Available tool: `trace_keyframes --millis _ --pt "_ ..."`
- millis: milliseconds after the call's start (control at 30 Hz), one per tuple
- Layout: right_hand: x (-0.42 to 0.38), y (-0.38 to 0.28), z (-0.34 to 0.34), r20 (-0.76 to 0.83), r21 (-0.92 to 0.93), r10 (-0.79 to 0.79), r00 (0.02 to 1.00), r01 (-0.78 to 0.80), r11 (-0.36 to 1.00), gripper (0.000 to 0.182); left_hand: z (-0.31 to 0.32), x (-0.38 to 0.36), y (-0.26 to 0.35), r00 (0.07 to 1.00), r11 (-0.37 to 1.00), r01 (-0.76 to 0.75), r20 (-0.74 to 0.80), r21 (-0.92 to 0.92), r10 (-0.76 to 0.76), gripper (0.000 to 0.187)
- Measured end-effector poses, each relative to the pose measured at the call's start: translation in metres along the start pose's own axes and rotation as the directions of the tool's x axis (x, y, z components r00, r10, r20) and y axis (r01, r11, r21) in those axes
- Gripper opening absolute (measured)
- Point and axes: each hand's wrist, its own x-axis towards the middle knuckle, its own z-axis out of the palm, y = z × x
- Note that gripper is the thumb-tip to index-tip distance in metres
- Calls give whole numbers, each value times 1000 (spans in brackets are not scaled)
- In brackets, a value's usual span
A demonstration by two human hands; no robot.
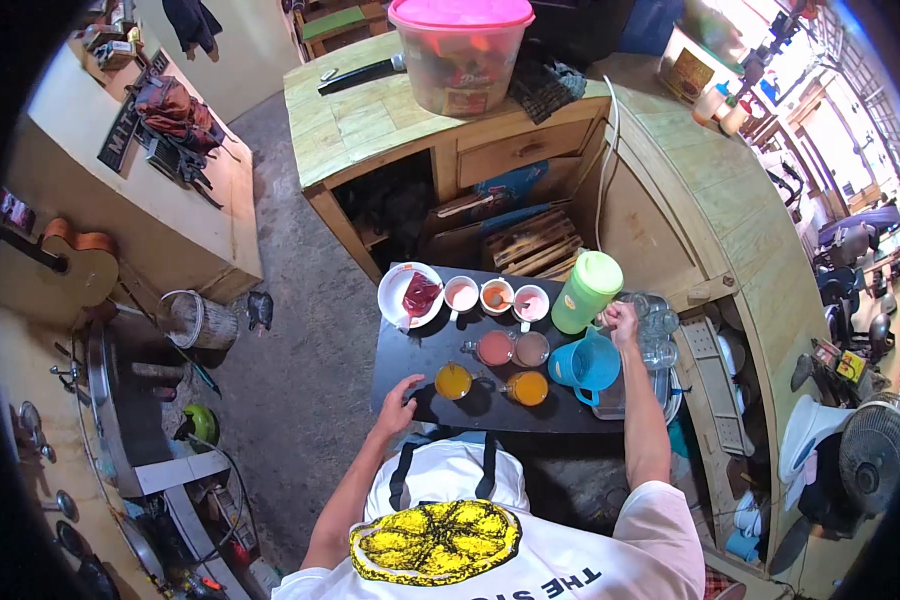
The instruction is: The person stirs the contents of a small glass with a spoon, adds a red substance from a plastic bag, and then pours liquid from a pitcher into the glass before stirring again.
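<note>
At the table's left edge, my left hand [400, 402] is open and holds nothing, beside a glass mug of yellow-orange drink [453, 381]. My right hand [621, 322] is closed at the lower right side of a lidded green pitcher [587, 292]; its fingers hide the grip. Just below stands a blue jug [585, 362]. An orange drink [527, 388], a pink drink [496, 348] and a brownish drink [531, 349] are in glass mugs. Three white cups stand behind, the middle cup [497, 296] with a spoon. A white bowl [396, 312] holds a dark red packet [420, 295].
Clear glasses [656, 325] are grouped on a tray [625, 402] at the right of the dark table [410, 345]. Beyond is a wooden counter [365, 130] with a pink-lidded tub [460, 65] and a microphone [362, 75]. A fan [875, 450] stands far right.
</note>
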Motion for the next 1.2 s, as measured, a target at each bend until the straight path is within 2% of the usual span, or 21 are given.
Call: trace_keyframes --millis 133,233,333,467,500,600,700,800,867,900,1000,1067,1100,1133,1167,1200 --pt "-8 -2 2 -7 21 39 999 -39 999 31 0 2 3 999 1000 11 36 -8 -11 63" --pt "-10 -24 7 46 -34 168 985 -166 985 28 2 8 9 997 1000 20 71 6 -20 67" --pt "-12 -31 8 111 -211 215 970 -188 959 24 10 11 12 990 1000 3 139 19 -5 76" --pt "-21 -31 9 -25 -259 420 907 -412 874 20 21 21 19 980 1000 -15 197 20 11 89" --pt "-20 -29 10 -10 -300 390 921 -375 877 18 25 24 18 979 1000 -19 205 20 15 92" --pt "-17 -26 6 -65 -342 429 901 -424 838 22 33 32 10 954 940 -287 140 186 264 92" --pt "-12 -28 8 -32 -466 368 929 -340 817 23 37 41 6 969 972 -203 167 121 182 89" --pt "-16 -51 15 -58 -851 265 962 -187 491 23 34 45 8 952 968 -238 219 85 215 85" --pt "-26 -67 28 -75 -961 -87 993 -49 272 21 31 48 5 947 971 -233 241 60 213 84" --pt "-33 -77 35 -46 -990 -259 965 -10 139 21 31 48 4 945 973 -228 251 46 210 83" --pt "-81 -128 148 -114 -873 -387 915 94 479 20 28 46 14 945 970 -229 256 79 202 82" --pt "-103 -112 205 54 -805 -217 975 171 568 21 28 48 8 940 966 -249 255 65 225 82" --pt "-107 -98 226 164 -816 -80 983 180 550 23 30 51 7 936 963 -265 255 57 242 82" --pt "-114 -88 249 203 -825 44 978 147 545 23 31 52 8 932 960 -279 253 37 261 82" --pt "-117 -73 262 350 -851 -27 936 330 408 29 32 52 7 928 957 -291 250 19 277 82" --pt "-114 -40 267 376 -867 1 927 351 353 34 31 51 7 925 954 -299 247 1 290 82"
